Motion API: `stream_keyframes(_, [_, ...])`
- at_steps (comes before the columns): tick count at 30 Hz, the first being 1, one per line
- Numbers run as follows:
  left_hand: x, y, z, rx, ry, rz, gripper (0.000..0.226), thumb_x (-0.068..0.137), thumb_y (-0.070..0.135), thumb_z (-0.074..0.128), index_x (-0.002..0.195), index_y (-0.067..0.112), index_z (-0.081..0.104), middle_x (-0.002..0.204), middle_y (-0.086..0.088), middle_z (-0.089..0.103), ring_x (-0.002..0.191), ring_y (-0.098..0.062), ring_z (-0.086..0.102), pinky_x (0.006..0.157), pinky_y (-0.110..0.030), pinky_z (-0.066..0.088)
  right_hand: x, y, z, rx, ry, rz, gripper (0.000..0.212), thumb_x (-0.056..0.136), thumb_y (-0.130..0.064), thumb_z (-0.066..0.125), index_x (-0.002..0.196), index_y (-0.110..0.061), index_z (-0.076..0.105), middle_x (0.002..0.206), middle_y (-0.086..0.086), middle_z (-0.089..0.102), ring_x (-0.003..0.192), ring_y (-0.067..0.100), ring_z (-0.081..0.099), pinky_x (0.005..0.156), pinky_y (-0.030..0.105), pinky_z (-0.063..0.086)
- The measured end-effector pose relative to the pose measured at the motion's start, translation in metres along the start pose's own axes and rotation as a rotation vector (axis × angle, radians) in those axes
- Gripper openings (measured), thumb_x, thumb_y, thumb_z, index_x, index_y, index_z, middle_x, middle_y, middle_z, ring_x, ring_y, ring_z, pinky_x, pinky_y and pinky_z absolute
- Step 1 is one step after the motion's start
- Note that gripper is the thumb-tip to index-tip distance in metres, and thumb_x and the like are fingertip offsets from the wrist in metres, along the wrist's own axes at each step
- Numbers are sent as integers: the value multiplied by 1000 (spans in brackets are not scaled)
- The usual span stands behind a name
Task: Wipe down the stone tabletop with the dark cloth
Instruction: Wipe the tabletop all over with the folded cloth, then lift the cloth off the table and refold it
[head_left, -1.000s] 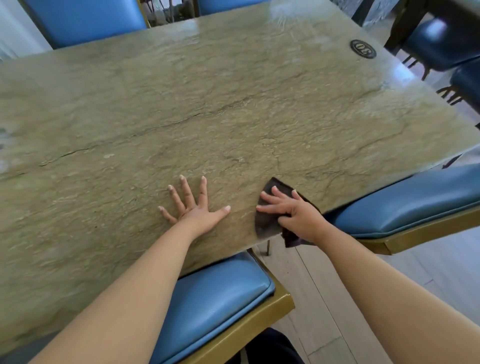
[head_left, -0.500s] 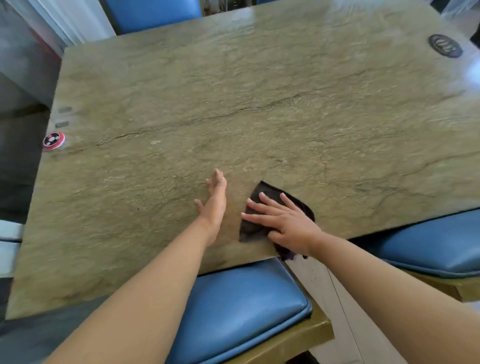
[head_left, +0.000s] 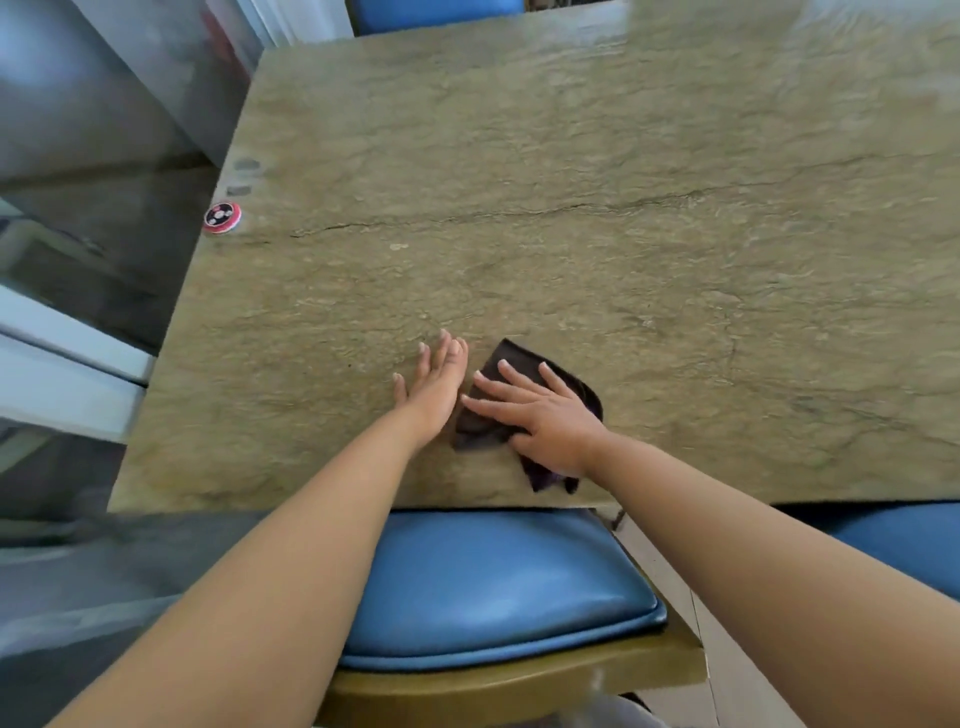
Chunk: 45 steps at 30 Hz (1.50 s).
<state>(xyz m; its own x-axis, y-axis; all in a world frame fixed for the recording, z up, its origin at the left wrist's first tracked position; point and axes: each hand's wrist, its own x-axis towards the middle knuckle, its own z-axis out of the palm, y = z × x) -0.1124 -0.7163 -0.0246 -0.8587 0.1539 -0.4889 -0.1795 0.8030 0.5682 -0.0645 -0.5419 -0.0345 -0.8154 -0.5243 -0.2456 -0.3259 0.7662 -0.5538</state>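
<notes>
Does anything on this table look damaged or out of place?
A long dark crack-like line crosses the green-brown stone tabletop; it may be only a natural vein. A small round red disc sits at the left edge. Nothing is spilled.

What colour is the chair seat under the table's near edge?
Blue, on an olive-gold frame; chair seat, head view.

Both hands (head_left: 436, 387) (head_left: 540, 415) flat; right presses dark cloth (head_left: 519, 358) on stone tabletop (head_left: 571, 234).

Bench (head_left: 597, 182): veined greenish stone, smooth, faintly glossy at the far edge. Cloth (head_left: 519, 358): dark, soft, matt fabric. Chair seat (head_left: 493, 587): blue, glossy leather-like padding on an olive frame (head_left: 519, 680).
</notes>
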Motion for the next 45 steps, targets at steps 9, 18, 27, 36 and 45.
stream_keyframes(9, [-2, 17, -5, 280, -90, -84, 58, 99, 54, 4, 153, 32, -2, 158, 14, -19, 147, -14, -18, 117, -49, -11, -88, 28, -11, 347, -13, 95, 67, 75, 14, 50, 113, -39, 66, 138, -27, 42, 140, -8, 10, 117, 29, -9])
stream_keyframes(18, [-26, 44, -24, 505, -349, -75, 77, 97, 61, 24, 154, 13, 5, 161, -3, -16, 149, -27, -8, 120, -46, 0, -169, -5, -28, 500, 26, 643, 57, 77, 11, 40, 79, -33, 77, 105, -13, 71, 100, 10, 65, 92, 34, 53])
stream_keyframes(27, [-105, 119, -19, 195, -411, 190, 55, 102, 46, 30, 149, 16, 34, 157, -4, 28, 140, -23, 35, 115, -43, 21, -217, -58, -83, 1338, 597, 553, 37, 90, -5, 50, 120, -24, 62, 115, 18, 63, 89, 26, 64, 66, 33, 54])
stream_keyframes(36, [-174, 159, 12, -385, -634, 277, 65, 73, 70, 58, 109, 16, 66, 99, 0, 72, 97, -15, 65, 92, -32, 52, -245, -115, -76, 1757, 789, 485, 38, 92, -35, 59, 114, -5, 64, 101, 16, 72, 84, 28, 72, 73, 36, 60])
stream_keyframes(45, [-206, 183, 45, -554, -472, 433, 74, 54, 61, 75, 113, 17, 63, 105, -2, 73, 94, -13, 70, 71, -25, 57, -279, -122, -93, 1392, 973, 504, 24, 92, -27, 62, 105, -8, 68, 100, 18, 73, 90, 31, 71, 75, 42, 60])
